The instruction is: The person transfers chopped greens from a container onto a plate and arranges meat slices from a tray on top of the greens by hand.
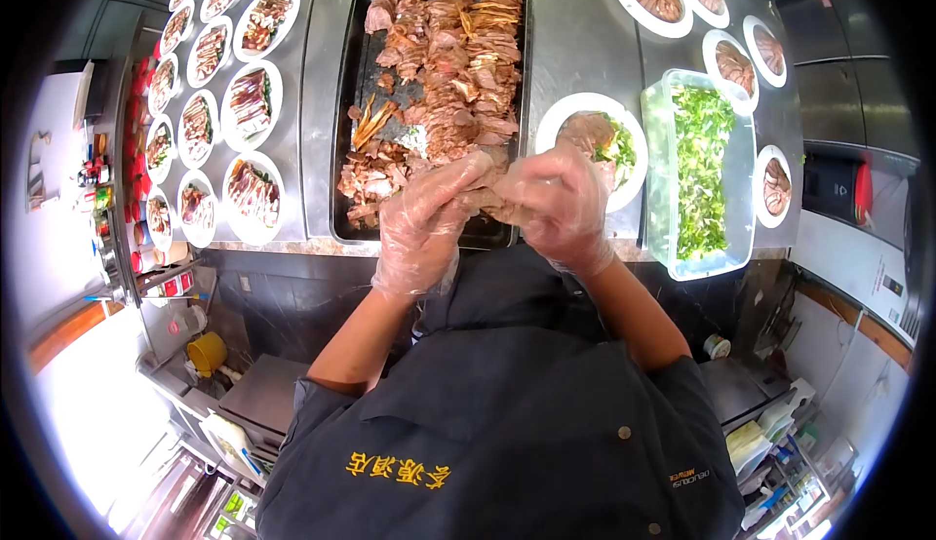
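Both clear-plastic-gloved L hand [424, 216] & R hand [561, 201], half-curled, pinch sliced brown meat [492, 203] over black rectangular tray [365, 68], prob. portioning; next move needs steady grip.

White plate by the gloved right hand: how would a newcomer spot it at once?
Find the black tray of sliced meat on the metal counter. The white plate lies just right of it, before the clear plastic container of leafy greens. Unlike the other white plates, it sits between tray and container, partly covered by the gloved right hand.
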Demonstrator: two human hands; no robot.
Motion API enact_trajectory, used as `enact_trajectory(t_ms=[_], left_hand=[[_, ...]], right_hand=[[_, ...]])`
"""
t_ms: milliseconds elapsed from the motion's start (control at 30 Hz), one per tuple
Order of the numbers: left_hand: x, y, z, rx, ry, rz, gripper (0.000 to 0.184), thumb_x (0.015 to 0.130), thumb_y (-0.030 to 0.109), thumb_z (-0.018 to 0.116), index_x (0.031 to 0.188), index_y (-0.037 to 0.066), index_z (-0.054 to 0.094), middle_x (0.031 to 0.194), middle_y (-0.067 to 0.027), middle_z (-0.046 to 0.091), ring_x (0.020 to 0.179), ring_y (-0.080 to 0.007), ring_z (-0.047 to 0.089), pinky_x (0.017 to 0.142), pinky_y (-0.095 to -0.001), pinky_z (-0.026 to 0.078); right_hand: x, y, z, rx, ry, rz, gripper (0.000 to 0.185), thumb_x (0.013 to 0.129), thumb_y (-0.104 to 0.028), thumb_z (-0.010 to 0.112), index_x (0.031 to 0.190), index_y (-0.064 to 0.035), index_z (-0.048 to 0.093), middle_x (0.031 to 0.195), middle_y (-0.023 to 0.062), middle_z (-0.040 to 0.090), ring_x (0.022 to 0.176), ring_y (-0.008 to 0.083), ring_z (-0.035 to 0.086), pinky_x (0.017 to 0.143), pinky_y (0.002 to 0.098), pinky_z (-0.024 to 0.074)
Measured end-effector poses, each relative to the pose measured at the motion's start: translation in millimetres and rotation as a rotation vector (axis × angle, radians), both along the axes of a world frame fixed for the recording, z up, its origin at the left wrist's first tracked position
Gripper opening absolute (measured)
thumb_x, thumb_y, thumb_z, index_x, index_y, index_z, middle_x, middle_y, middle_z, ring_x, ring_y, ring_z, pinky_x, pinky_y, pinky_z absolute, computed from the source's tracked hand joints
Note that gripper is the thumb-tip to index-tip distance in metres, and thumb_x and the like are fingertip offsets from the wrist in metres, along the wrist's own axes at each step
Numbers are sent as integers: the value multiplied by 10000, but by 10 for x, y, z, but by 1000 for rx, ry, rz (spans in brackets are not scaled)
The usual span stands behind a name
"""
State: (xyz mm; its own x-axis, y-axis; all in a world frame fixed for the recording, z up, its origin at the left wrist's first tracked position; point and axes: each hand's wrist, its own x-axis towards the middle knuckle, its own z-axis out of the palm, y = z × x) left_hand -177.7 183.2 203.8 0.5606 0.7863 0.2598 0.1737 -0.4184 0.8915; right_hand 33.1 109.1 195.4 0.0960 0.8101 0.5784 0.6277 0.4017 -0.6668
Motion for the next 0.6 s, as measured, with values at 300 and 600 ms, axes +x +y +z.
enact_trajectory(t_ms=[300,600], left_hand=[[72,-37,196,-269,-21,-72,329,1075,30,679,1398,-3,729,1327,-159,782,1204,-234,749,1005,-381,616],[188,-58,-28,-882,-170,-62,346,1146,172,637,1398,-55,708,1288,-125,760,1097,-160,745,975,-341,653]], right_hand=[[65,-2,-59,-48,254,102,281,869,37,772,1112,-102,772,1212,92,777,1095,305,760,929,411,611],[118,-198,0,-590,815,-47,317,907,90,716,1207,-7,741,1146,52,763,1128,144,709,992,326,579]])
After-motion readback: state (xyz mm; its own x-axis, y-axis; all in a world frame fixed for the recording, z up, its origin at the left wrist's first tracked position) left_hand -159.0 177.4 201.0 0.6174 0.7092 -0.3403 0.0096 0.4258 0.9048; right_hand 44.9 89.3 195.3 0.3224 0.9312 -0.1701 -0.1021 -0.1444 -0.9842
